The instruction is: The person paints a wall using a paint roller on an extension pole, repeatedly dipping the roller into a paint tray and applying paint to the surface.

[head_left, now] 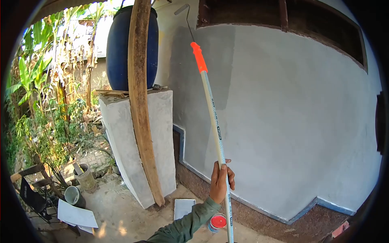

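My left hand (pixel 220 180), at the end of a green sleeve, is wrapped round a long pale pole (pixel 214 113) with blue markings. An orange handle (pixel 199 57) is fixed at the pole's top. From it a thin metal rod leads to a paint roller (pixel 182 9) at the upper corner of the wall. Behind the roller frame is the light grey wall (pixel 279 109), with a darker grey patch (pixel 208 60) at its upper left. The pole's lower end runs out of the frame. My right hand is not in view.
A blue barrel (pixel 117 52) stands on a whitish block (pixel 162 133), crossed by a wooden post (pixel 139 89). A red-topped paint can (pixel 218 221) and a white tray (pixel 184 207) are on the floor. Buckets (pixel 74 196) and a chair (pixel 32 194) are at left.
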### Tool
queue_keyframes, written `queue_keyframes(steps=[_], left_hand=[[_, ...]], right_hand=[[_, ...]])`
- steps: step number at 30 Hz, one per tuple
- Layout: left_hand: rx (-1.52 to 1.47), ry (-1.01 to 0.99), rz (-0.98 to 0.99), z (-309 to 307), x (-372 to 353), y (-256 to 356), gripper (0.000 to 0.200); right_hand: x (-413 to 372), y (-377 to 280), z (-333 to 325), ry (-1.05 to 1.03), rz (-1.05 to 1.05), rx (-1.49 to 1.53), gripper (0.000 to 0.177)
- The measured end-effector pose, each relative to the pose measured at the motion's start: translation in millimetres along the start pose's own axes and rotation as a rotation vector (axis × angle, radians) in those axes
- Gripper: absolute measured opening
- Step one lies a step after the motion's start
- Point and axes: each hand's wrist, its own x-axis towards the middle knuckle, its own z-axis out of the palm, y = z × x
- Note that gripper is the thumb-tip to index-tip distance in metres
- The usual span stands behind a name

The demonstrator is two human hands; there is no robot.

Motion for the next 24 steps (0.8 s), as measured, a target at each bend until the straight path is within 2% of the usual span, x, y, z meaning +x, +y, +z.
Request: queue_keyframes(steps=[2, 4, 7, 10, 11, 12, 14, 16, 19, 20, 22, 24], left_hand=[[-0.030, 0.020, -0.028, 2, 2, 17, 0.037], [-0.041, 0.033, -0.010, 4, 2, 25, 0.036], [-0.049, 0.028, -0.081, 6, -29, 25, 0.034], [-0.075, 0.007, -0.144, 7, -62, 22, 0.029], [-0.052, 0.002, -0.150, 8, -74, 20, 0.028], [-0.028, -0.001, -0.158, 9, -88, 18, 0.028], [0.020, 0.053, -0.160, 17, -114, 17, 0.027], [0.041, 0.053, -0.164, 26, -142, 19, 0.025], [0.042, 0.010, -0.220, 32, -184, 17, 0.024], [0.087, -0.005, -0.237, 33, -198, 15, 0.023], [0.088, -0.043, -0.314, 41, -223, 26, 0.021], [0.105, -0.125, -0.298, 35, -241, 20, 0.023]], right_hand=[[-25, 11, 2, -0.034, 0.086, -0.038, 0.025], [-52, 18, 3, 0.038, 0.077, 0.008, 0.031], [-95, 81, 13, 0.198, -0.026, -0.268, 0.045], [-126, 102, 10, 0.154, 0.022, -0.286, 0.051], [-132, 75, -5, 0.000, 0.174, -0.223, 0.053], [-145, 80, -3, 0.009, 0.186, -0.225, 0.053], [-167, 91, 1, 0.121, 0.052, -0.144, 0.055], [-189, 91, -6, -0.014, 0.272, -0.131, 0.054], [-210, 90, -7, 0.005, 0.219, -0.112, 0.053], [-214, 82, -14, -0.093, 0.261, -0.198, 0.052], [-219, 58, -21, -0.053, 0.240, -0.038, 0.052], [-235, 64, -18, -0.024, 0.226, -0.059, 0.052]])
